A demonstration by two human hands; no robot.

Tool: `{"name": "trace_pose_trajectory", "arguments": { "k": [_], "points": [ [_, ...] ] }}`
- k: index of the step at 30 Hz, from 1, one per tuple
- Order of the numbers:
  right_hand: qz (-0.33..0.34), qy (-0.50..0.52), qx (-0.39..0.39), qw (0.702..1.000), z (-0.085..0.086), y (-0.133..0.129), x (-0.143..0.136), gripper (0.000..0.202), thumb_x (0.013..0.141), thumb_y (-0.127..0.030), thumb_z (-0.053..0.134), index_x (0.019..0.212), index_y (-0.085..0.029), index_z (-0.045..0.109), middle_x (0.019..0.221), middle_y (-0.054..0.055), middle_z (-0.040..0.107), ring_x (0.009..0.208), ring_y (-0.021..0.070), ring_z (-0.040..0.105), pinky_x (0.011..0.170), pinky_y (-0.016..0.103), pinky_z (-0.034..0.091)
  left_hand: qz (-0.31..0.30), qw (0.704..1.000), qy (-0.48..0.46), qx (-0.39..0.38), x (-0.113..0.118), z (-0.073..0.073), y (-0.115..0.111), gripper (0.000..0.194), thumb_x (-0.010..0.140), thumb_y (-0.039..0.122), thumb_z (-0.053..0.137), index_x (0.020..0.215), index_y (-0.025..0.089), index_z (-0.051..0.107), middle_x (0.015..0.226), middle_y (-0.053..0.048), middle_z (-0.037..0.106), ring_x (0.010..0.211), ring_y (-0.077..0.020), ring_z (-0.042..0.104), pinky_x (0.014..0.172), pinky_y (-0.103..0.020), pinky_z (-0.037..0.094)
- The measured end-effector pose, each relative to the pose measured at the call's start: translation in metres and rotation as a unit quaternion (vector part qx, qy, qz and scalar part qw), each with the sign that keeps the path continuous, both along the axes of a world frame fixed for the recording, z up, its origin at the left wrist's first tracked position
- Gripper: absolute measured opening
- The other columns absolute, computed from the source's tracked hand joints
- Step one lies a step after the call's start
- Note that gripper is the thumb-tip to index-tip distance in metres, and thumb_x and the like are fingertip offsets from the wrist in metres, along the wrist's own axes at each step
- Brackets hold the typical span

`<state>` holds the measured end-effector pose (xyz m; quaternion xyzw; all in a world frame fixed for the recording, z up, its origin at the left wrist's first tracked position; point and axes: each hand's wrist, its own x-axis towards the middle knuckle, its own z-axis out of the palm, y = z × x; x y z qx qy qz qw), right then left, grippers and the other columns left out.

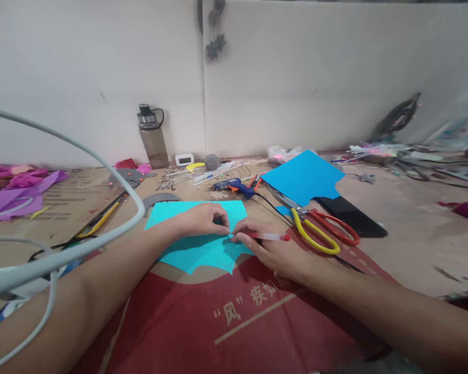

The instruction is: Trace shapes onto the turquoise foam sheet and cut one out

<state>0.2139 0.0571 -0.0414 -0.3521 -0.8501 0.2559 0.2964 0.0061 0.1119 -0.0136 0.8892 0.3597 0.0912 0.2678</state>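
A turquoise sheet [195, 252] with a scalloped lower edge lies on the red and brown cardboard. My left hand [205, 219] rests on it, fingers curled, thumb and fingertips close together near its right part; whatever may be between them is too small to make out. Facing it, my right hand [267, 244] holds a pen [271, 237] with a clear barrel and red end, its tip down by the left fingertips. To the right, a blue sheet [304, 176] with a cut edge lies partly over scissors [315, 234] with yellow and red handles.
Behind the turquoise sheet lies a blue glue gun [236, 187]. A black phone [353, 215] is at the right. A bottle [153, 140] stands by the wall. Purple paper [21, 200] lies at far left; a pale cable [97, 150] arcs across the left foreground.
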Motion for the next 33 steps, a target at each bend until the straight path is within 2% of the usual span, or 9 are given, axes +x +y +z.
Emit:
{"name": "trace_pose_trajectory", "arguments": {
  "k": [7, 14, 24, 28, 33],
  "points": [
    [0.004, -0.005, -0.007, 1.000, -0.006, 0.003, 0.001, 0.023, 0.095, -0.037, 0.042, 0.094, -0.021, 0.059, 0.089, 0.003, 0.066, 0.084, 0.0167, 0.061, 0.077, 0.029, 0.045, 0.008, 1.000, -0.016, 0.008, 0.003, 0.001, -0.005, 0.017, 0.075, 0.033, 0.068, 0.076, 0.017, 0.065, 0.081, 0.000, 0.061, 0.081, -0.0152, 0.055, 0.071, -0.025, 0.039],
    [0.000, -0.014, -0.006, 1.000, -0.006, 0.001, 0.001, 0.024, 0.095, -0.037, 0.040, 0.093, -0.022, 0.058, 0.088, 0.002, 0.066, 0.083, 0.0165, 0.060, 0.077, 0.029, 0.045, -0.012, 1.000, -0.023, 0.006, -0.001, -0.010, 0.003, 0.016, 0.074, 0.032, 0.070, 0.075, 0.017, 0.065, 0.082, 0.000, 0.059, 0.085, -0.0153, 0.054, 0.078, -0.025, 0.039],
    [0.006, -0.004, -0.007, 1.000, -0.005, 0.000, -0.001, 0.024, 0.095, -0.038, 0.039, 0.092, -0.023, 0.058, 0.087, 0.002, 0.064, 0.083, 0.0167, 0.059, 0.076, 0.029, 0.045, 0.001, 0.999, -0.036, -0.004, -0.003, -0.018, 0.007, 0.013, 0.070, 0.028, 0.074, 0.072, 0.018, 0.067, 0.084, 0.000, 0.058, 0.087, -0.0149, 0.054, 0.082, -0.025, 0.039],
    [0.005, -0.002, -0.005, 1.000, -0.005, 0.000, 0.000, 0.024, 0.095, -0.037, 0.039, 0.093, -0.023, 0.058, 0.089, 0.002, 0.065, 0.084, 0.0168, 0.060, 0.077, 0.029, 0.044, 0.005, 0.999, -0.038, -0.005, -0.002, -0.018, 0.006, 0.012, 0.069, 0.026, 0.075, 0.070, 0.017, 0.067, 0.084, 0.000, 0.058, 0.085, -0.0140, 0.055, 0.079, -0.024, 0.041],
    [-0.028, 0.031, 0.028, 0.999, 0.001, -0.003, 0.001, 0.021, 0.094, -0.035, 0.043, 0.090, -0.021, 0.059, 0.085, 0.002, 0.065, 0.081, 0.0167, 0.059, 0.075, 0.029, 0.043, 0.010, 0.999, -0.038, -0.008, 0.000, -0.014, 0.003, 0.010, 0.069, 0.024, 0.074, 0.071, 0.017, 0.069, 0.084, -0.001, 0.058, 0.086, -0.0147, 0.055, 0.079, -0.024, 0.041]
  ]
}}
